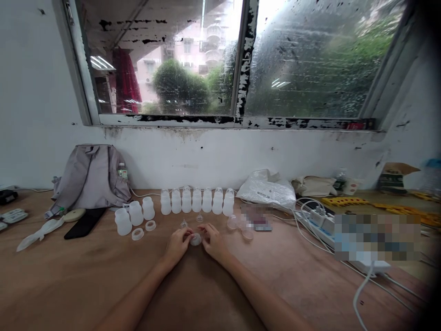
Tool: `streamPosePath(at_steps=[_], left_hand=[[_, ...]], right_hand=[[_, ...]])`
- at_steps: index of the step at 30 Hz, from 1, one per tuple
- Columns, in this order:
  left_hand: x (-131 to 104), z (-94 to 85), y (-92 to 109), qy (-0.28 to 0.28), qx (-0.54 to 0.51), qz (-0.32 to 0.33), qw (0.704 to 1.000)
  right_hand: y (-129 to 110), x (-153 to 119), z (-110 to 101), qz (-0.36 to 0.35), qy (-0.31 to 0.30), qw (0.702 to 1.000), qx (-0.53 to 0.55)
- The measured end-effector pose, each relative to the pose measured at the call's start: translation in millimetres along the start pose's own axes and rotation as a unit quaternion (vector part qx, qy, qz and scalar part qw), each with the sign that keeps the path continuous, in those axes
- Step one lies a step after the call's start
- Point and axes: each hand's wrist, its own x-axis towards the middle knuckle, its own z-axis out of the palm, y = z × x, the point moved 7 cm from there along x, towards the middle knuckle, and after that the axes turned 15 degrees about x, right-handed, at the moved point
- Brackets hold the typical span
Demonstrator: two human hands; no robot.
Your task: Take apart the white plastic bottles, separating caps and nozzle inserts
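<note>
Near the middle of the table, my left hand [179, 242] pinches the left edge of a small clear round piece [195, 239]. My right hand [212, 239] is at the right side of that piece, its fingers curved and apart; whether it touches the piece is unclear. Just beyond my hands are two clear nipple-shaped pieces, one [184, 224] by my left fingers and another [200, 218] farther back. Two frosted rings [138, 234] lie to the left, in front of three open frosted bottles [123, 222]. Several capped bottles [196, 201] stand upright in a row behind.
Clear domed covers [247, 234] lie right of my hands. A black phone [85, 224] and grey backpack [91, 177] are at the left. A plastic bag [267, 189], white cables and a power strip [368, 264] occupy the right side of the brown table [103, 285].
</note>
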Motion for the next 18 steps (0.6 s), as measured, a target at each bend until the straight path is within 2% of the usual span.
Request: streamPosePath(at_steps=[3, 6, 9, 11, 14, 18], left_hand=[[2, 5.0, -5, -0.011, -0.123, -0.040, 0.992], [0, 15.8, -8, -0.048, -0.198, -0.080, 0.976], [-4, 13.5, -9, -0.025, -0.206, -0.114, 0.972], [-7, 6.7, -4, -0.006, -0.183, -0.097, 0.978], [-8, 2.7, 8, -0.025, -0.169, -0.049, 0.984], [-9, 6.7, 10, -0.046, -0.183, -0.044, 0.981]], right_hand=[[-16, -4, 5, -0.047, -0.025, 0.999, 0.006], [-19, -5, 5, -0.055, 0.004, 0.998, 0.000], [-10, -4, 4, -0.038, 0.043, 0.998, -0.005], [-3, -3, 2, -0.024, 0.062, 0.998, -0.004], [3, -2, -2, -0.007, 0.071, 0.997, -0.002], [6, 0, -2, 0.023, 0.054, 0.998, -0.009]])
